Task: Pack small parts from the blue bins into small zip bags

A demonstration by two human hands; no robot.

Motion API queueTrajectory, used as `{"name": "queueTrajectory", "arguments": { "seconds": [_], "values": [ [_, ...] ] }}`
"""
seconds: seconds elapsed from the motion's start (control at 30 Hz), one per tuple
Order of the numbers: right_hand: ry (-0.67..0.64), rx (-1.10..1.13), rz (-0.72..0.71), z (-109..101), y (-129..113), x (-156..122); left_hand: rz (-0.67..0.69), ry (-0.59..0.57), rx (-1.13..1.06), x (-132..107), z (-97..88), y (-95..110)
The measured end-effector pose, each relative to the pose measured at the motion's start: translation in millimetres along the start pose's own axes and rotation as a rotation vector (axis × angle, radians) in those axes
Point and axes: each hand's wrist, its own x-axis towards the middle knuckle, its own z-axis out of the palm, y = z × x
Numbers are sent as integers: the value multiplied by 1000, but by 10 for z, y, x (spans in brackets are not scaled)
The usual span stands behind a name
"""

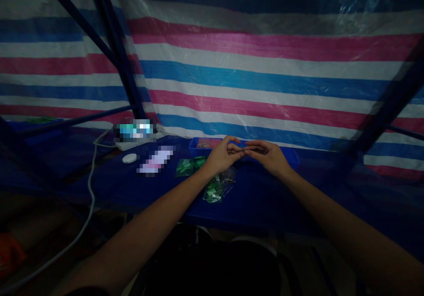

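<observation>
1. Above the blue table [298, 199], we are holding our left hand [222, 156] and right hand [266, 156] close together, just over a blue plastic tray [291, 159].
2. Our fingers [237, 149] are curling inward, with those of each hand nearly meeting. Something small and dark seems to lie between them, but the light is too dim to tell what it is or whether we are gripping it.
3. We are risking a drop here: a loose pinch or a sudden pull could send so small a piece into the tray or onto the dark table, where it would be hard to spot.
4. Our left forearm [149, 225] is crossing the table just beside two clear plastic bags with green contents, one [190, 166] left of our hands and one [217, 189] just below them. A careless sweep could knock them aside.
5. Farther left, a white power strip [141, 146], a white oval object [129, 158] and a blurred flat item [155, 160] are lying near a white cable [92, 185], which is trailing over the table's edge and could snag an arm.
6. Behind everything, a striped tarpaulin [265, 75] and dark blue frame poles [115, 44] are closing off the space and dimming our view.
</observation>
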Motion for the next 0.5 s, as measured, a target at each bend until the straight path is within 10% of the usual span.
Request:
{"name": "queueTrajectory", "arguments": {
  "seconds": [0.2,0.5],
  "values": [
    [203,-200,-81,-180,-99,29,70,70,289,-28,-55,74],
    [454,-991,-402,-709,-215,3,188,-258,623,-105,-298,40]
  ]
}}
